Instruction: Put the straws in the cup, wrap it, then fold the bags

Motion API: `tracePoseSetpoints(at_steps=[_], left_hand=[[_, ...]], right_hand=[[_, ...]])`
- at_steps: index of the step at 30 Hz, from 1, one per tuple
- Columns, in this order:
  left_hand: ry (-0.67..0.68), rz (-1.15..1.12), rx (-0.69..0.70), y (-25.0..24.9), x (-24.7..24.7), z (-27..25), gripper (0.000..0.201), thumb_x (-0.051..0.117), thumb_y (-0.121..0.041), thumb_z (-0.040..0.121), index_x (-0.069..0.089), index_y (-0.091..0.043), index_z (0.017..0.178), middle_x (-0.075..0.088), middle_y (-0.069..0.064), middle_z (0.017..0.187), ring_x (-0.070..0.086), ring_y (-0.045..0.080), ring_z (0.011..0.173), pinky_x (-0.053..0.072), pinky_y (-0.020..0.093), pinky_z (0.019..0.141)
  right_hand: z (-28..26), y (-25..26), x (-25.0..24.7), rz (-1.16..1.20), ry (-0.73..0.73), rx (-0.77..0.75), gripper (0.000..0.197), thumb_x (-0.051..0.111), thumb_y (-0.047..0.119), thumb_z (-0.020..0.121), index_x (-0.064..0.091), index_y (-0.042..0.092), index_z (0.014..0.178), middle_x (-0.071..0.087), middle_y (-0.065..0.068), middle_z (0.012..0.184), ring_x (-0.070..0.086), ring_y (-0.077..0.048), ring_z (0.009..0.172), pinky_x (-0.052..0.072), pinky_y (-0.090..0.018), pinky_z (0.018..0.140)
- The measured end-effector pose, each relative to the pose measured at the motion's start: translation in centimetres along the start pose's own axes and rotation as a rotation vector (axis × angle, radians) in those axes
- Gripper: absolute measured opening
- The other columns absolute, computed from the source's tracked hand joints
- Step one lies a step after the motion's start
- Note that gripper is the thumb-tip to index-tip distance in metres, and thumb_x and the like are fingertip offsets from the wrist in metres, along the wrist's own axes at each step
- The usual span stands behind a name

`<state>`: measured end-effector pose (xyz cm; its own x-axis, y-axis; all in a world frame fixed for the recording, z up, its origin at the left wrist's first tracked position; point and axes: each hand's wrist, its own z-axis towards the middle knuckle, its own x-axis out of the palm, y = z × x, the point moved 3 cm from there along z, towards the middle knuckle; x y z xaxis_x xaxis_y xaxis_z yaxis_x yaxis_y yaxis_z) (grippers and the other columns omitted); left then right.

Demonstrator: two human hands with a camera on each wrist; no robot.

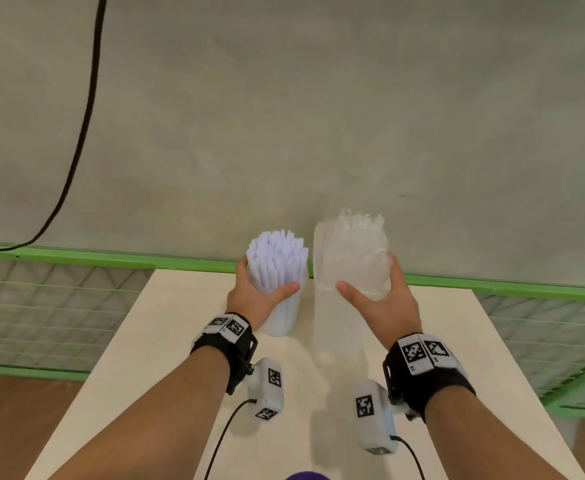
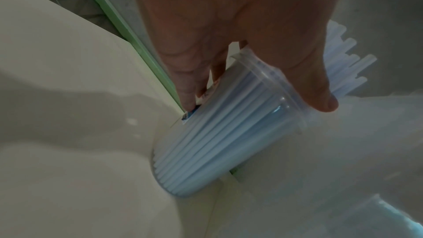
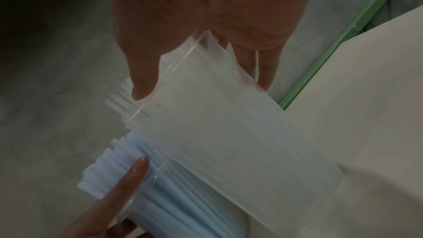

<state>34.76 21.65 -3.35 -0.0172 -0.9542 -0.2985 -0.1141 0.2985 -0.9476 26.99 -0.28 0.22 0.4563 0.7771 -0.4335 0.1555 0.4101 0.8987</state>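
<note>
A clear plastic cup [image 1: 280, 317] packed with pale blue straws [image 1: 277, 258] stands near the far edge of the table [image 1: 166, 358]. My left hand [image 1: 267, 277] grips it at the rim, thumb in front and fingers behind; the left wrist view shows the same cup [image 2: 217, 142] in that hand [image 2: 254, 97]. Just right of it, my right hand [image 1: 367, 273] holds a clear plastic bag [image 1: 350, 258] upright, with clear straw ends showing at its top. In the right wrist view the bag [image 3: 240, 133] is pinched between thumb and fingers [image 3: 265, 79], lying against the cup [image 3: 183, 196].
A green rail [image 1: 111, 259] with wire mesh below it runs along the table's far edge and right side. A black cable [image 1: 83, 133] hangs at the left before a grey wall. Something purple [image 1: 306, 476] peeks in at the bottom edge.
</note>
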Motion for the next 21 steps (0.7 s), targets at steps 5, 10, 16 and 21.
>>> tracePoseSetpoints(at_steps=[5,10,16,21], left_hand=[[0.006,0.008,0.006,-0.1,0.0,1.7,0.107,0.086,-0.048,0.061,0.021,-0.035,0.145,0.05,-0.014,0.124,0.05,0.018,0.123,0.037,0.026,0.092],[0.032,0.036,-0.003,-0.1,-0.1,2.0,0.107,0.086,-0.048,0.063,0.02,-0.034,0.146,0.047,-0.016,0.118,0.05,0.017,0.121,0.036,0.026,0.092],[0.039,0.054,0.01,-0.4,0.1,1.8,0.105,0.085,-0.048,0.064,0.022,-0.032,0.146,0.05,-0.011,0.136,0.049,0.018,0.126,0.036,0.026,0.094],[0.019,0.079,-0.024,-1.0,-1.1,1.3,0.14,0.085,-0.058,0.055,-0.014,-0.032,0.15,0.0,-0.004,0.162,0.012,0.017,0.149,0.019,0.042,0.119]], right_hand=[[1.5,0.1,0.5,0.002,-0.012,-0.019,0.103,0.083,0.052,0.067,0.026,0.033,0.151,0.046,0.01,0.146,0.041,-0.012,0.135,0.031,-0.023,0.108],[1.8,0.1,0.5,-0.012,-0.017,-0.012,0.104,0.082,0.055,0.067,0.025,0.034,0.151,0.044,0.01,0.148,0.04,-0.012,0.137,0.031,-0.026,0.111],[1.7,0.0,0.5,-0.013,-0.009,-0.006,0.106,0.082,0.057,0.066,0.024,0.033,0.152,0.043,0.008,0.149,0.039,-0.013,0.138,0.031,-0.03,0.113],[1.2,0.6,-0.1,0.019,0.016,-0.048,0.122,0.085,0.058,0.061,0.008,0.036,0.154,0.017,0.01,0.161,0.02,-0.011,0.146,0.022,-0.031,0.116]])
